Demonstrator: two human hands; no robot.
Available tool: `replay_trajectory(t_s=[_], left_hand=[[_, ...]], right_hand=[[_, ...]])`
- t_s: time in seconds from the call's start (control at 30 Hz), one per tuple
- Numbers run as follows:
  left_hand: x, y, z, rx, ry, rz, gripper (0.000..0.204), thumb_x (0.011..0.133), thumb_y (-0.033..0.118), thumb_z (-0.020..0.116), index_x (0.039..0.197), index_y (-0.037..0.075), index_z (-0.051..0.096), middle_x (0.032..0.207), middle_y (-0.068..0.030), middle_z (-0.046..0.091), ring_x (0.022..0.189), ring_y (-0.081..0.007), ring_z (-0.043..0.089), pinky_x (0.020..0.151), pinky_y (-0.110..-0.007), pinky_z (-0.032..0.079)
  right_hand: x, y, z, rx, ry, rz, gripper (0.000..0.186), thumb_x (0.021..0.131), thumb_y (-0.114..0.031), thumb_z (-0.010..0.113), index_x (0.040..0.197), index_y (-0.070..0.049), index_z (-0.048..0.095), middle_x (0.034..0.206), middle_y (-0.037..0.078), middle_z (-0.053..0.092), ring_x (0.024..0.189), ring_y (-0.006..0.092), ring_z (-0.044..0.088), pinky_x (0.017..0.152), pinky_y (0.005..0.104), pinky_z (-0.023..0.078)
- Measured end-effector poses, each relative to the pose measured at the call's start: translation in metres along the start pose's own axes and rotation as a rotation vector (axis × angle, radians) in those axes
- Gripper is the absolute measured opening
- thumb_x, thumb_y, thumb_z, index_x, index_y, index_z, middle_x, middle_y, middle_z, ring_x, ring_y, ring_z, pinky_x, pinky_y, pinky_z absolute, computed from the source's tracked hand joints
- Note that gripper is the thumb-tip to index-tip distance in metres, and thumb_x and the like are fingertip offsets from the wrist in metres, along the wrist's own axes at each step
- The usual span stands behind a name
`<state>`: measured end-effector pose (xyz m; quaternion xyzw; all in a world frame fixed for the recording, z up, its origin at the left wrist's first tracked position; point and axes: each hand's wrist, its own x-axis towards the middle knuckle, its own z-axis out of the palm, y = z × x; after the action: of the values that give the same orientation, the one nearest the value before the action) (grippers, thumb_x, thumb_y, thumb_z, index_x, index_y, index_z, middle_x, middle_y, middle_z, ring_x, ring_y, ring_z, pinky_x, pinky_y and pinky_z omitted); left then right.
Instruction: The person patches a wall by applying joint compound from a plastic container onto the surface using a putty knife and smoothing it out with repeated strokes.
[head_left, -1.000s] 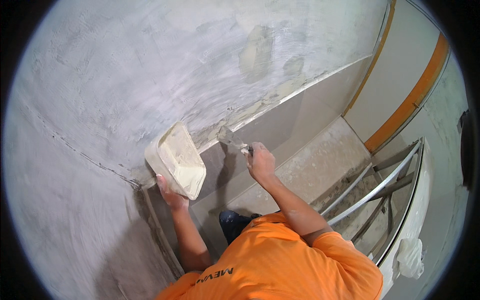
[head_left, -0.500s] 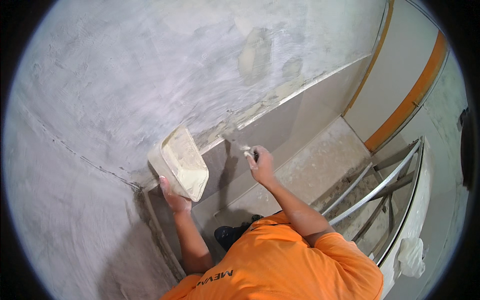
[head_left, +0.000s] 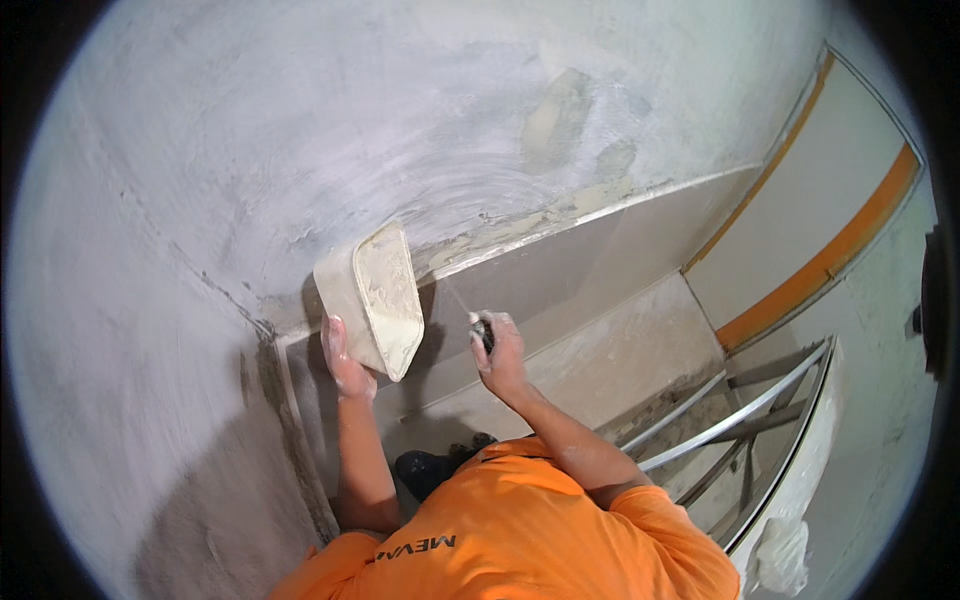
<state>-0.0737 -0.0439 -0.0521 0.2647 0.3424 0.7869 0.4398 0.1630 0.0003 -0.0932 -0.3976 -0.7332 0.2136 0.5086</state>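
A cream plastic pan (head_left: 390, 290) with pale plaster inside is tilted up against the lower part of the plastered wall (head_left: 300, 130). My left hand (head_left: 348, 365), whitened with plaster, grips it from below and its left side. To the right of the pan, my right hand (head_left: 502, 355) is closed around the dark handle of a putty knife (head_left: 483, 330). Its thin blade shows almost edge-on, pointing up and left toward the wall's lower edge, and whether it touches cannot be made out. White smears cover the fingers of this hand too.
Grey tiles (head_left: 530, 275) run below the plaster, along a pale edge strip (head_left: 560, 225). At the right stands a metal frame (head_left: 760, 410) with slanting bars and a crumpled plastic bag (head_left: 782, 555) beside it. Behind it is a white panel with an orange border (head_left: 820, 270).
The pan has tipped more steeply upright in my left hand. My right hand with the putty knife has moved left and down, closer to the pan. The whole view has shifted slightly.
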Motion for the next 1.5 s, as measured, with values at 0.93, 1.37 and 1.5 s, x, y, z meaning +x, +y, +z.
replay_trajectory(t_s=[0.93,1.37,1.5], left_hand=[[-0.008,0.05,0.017,-0.206,0.095,0.04,0.071,0.099,0.054,0.046,0.146,0.001,0.038,0.142,-0.0142,0.05,0.128,-0.0313,0.052,0.107,-0.043,0.043],[-0.018,0.024,0.021,-0.262,-0.035,-0.062,0.063,0.101,0.05,0.043,0.144,0.003,0.042,0.139,-0.015,0.053,0.124,-0.0331,0.056,0.104,-0.047,0.046],[-0.018,0.019,0.015,-0.524,-0.235,-0.056,0.059,0.104,0.046,0.038,0.144,0.003,0.043,0.139,-0.0152,0.054,0.122,-0.0324,0.057,0.104,-0.046,0.047]], right_hand=[[0.006,-0.002,-0.004,-0.02,-0.001,-0.061,0.031,0.08,-0.005,0.065,0.11,0.004,0.066,0.092,0.022,0.063,0.086,0.0393,0.061,0.079,0.043,0.049],[0.032,-0.057,-0.06,0.876,-0.146,0.454,0.035,0.087,-0.005,0.059,0.12,0.002,0.065,0.087,0.008,0.066,0.06,0.0103,0.054,0.051,0.0241,0.043],[0.036,-0.085,-0.079,0.641,-0.232,0.248,0.035,0.08,-0.001,0.06,0.115,0.005,0.066,0.094,0.011,0.07,0.072,0.015,0.063,0.066,0.0269,0.051]])
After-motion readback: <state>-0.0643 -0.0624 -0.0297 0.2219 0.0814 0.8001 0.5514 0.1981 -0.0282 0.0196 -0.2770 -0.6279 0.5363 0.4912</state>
